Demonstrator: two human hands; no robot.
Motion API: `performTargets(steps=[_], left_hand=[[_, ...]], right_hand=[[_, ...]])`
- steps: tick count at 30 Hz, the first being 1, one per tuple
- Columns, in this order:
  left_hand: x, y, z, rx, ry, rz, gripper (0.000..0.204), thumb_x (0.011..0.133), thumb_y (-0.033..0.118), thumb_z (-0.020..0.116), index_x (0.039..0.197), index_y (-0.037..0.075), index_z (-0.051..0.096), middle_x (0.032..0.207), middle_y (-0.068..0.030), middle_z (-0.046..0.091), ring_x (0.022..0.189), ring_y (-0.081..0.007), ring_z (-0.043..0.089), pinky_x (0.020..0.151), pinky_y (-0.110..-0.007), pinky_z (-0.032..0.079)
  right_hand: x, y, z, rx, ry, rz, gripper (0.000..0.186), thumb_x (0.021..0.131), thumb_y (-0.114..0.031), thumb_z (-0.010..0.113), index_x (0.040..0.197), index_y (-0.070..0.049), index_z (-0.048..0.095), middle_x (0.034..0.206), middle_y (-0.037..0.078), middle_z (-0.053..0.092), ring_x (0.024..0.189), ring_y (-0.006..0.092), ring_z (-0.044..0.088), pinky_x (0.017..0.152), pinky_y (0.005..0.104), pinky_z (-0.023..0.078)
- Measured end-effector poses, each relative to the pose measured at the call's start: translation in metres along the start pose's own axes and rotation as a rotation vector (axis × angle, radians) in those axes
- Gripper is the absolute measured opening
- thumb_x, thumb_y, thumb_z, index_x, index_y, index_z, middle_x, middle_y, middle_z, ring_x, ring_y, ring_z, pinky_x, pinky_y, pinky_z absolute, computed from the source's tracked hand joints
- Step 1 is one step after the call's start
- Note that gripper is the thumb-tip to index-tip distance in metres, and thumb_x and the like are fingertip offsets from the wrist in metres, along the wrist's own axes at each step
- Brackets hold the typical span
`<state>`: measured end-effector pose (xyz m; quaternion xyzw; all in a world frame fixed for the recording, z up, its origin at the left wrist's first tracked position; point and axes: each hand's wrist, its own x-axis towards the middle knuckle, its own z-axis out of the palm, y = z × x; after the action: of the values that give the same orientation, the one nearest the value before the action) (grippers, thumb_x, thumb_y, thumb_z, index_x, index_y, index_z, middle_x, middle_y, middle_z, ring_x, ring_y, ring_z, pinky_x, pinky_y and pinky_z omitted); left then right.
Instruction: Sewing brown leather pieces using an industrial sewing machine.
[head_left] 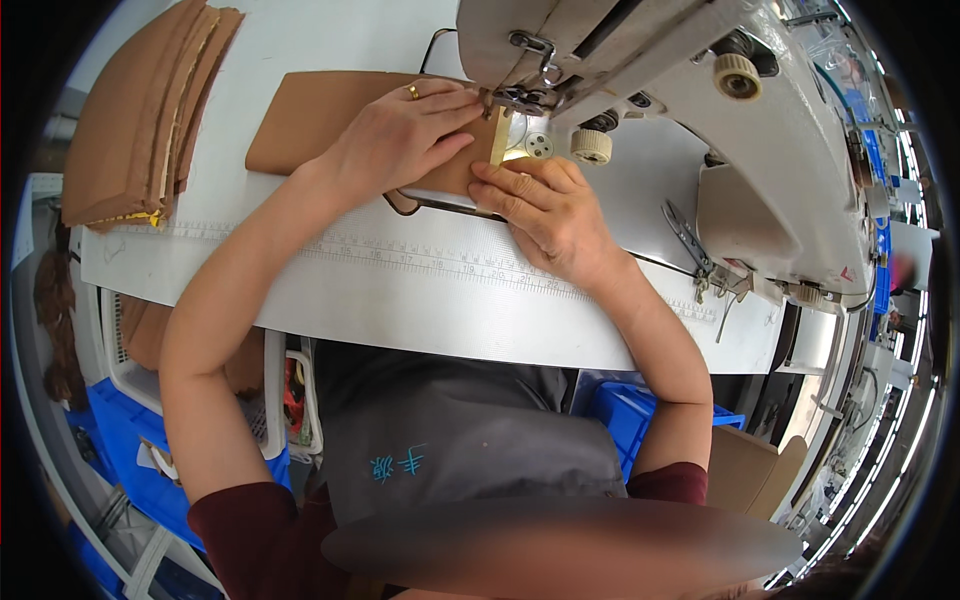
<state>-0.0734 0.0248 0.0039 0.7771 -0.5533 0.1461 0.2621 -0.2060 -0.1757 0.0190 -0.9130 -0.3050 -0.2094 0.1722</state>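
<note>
A flat brown leather-like piece (295, 115) lies under the needle area (505, 100) of a white sewing machine (660, 50), with a pale yellow strip (501, 130) along its right edge. My left hand (405, 140) rests on the piece, fingers stretched toward the presser foot, a gold ring on one. My right hand (545, 210) grips the piece's near right corner just below the strip; its thumb is mostly hidden. Part of a bobbin-like metal disc (538, 144) shows beside the strip.
A stack of brown panels (135, 115) sits at the table's (450, 310) left end. Metal snips (682, 235) lie right of my right hand. Below are a white basket (130, 370) with brown pieces and blue crates (130, 450). A printed scale runs along the front edge.
</note>
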Motion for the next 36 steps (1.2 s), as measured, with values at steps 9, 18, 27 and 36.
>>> performTargets(steps=[9, 18, 27, 36], left_hand=[[0.024, -0.026, -0.001, -0.076, -0.036, -0.044, 0.017, 0.09, 0.017, 0.064, 0.1, 0.004, 0.069, 0.109, -0.0077, 0.069, 0.106, -0.0271, 0.063, 0.091, -0.037, 0.053], [0.046, -0.065, 0.017, 0.044, -0.019, -0.129, 0.014, 0.087, 0.013, 0.062, 0.095, 0.002, 0.066, 0.095, -0.0114, 0.066, 0.094, -0.0301, 0.065, 0.081, -0.04, 0.055], [0.045, -0.05, 0.004, 0.143, 0.218, 0.014, 0.014, 0.082, 0.007, 0.061, 0.094, 0.003, 0.066, 0.096, -0.0156, 0.066, 0.096, -0.034, 0.063, 0.087, -0.041, 0.052], [-0.044, 0.006, -0.062, 0.305, -0.171, -0.268, 0.017, 0.085, 0.014, 0.069, 0.096, 0.005, 0.059, 0.099, -0.0137, 0.06, 0.09, -0.0316, 0.062, 0.072, -0.042, 0.054]], right_hand=[[0.004, 0.012, 0.005, -0.066, -0.001, 0.123, 0.038, 0.075, 0.0, 0.066, 0.112, -0.009, 0.067, 0.115, 0.008, 0.063, 0.094, 0.027, 0.063, 0.073, 0.0364, 0.054], [0.016, 0.017, 0.008, -0.2, -0.009, 0.278, 0.035, 0.089, -0.007, 0.061, 0.123, -0.016, 0.062, 0.115, 0.012, 0.061, 0.084, 0.0303, 0.065, 0.063, 0.0391, 0.055], [0.009, 0.024, 0.015, -0.143, 0.04, 0.234, 0.034, 0.079, -0.006, 0.065, 0.113, -0.009, 0.065, 0.097, 0.015, 0.059, 0.092, 0.0331, 0.057, 0.076, 0.0426, 0.046], [0.004, 0.022, 0.008, -0.136, 0.088, 0.266, 0.028, 0.082, -0.009, 0.066, 0.109, -0.005, 0.063, 0.111, 0.018, 0.058, 0.108, 0.036, 0.054, 0.089, 0.0465, 0.043]])
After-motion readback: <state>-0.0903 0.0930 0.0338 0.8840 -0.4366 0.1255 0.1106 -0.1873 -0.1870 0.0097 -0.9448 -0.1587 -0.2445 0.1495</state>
